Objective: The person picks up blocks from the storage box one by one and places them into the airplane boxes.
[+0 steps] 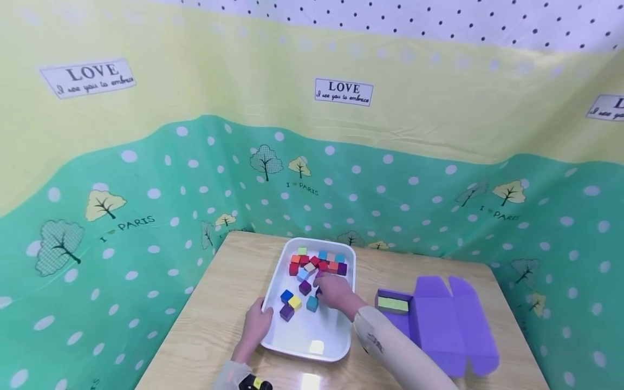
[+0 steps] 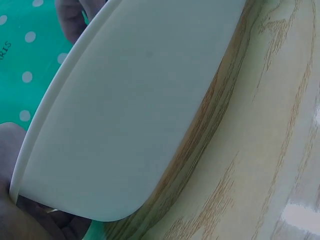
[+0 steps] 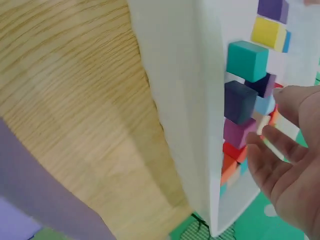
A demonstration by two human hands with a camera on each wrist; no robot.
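A white tray (image 1: 297,337) stands on the table with many coloured cubes in it. At its left side my left hand (image 1: 257,323) grips the rim, thumb over the edge and fingers against the outer wall (image 2: 125,115). My right hand (image 3: 295,165) reaches over the tray's right side, thumb and fingers apart with nothing between them. Its fingertips are right by a magenta cube (image 3: 238,131) and a dark navy cube (image 3: 240,101). Nearer the tray's middle are a teal cube (image 1: 312,303), a yellow cube (image 1: 294,302) and a purple cube (image 1: 286,312).
Right of the tray lies an unfolded purple box (image 1: 439,325) with its lid flaps spread out and a light green strip (image 1: 392,305) inside. A patterned curtain (image 1: 341,206) hangs close behind the wooden table (image 1: 195,325) and along both sides.
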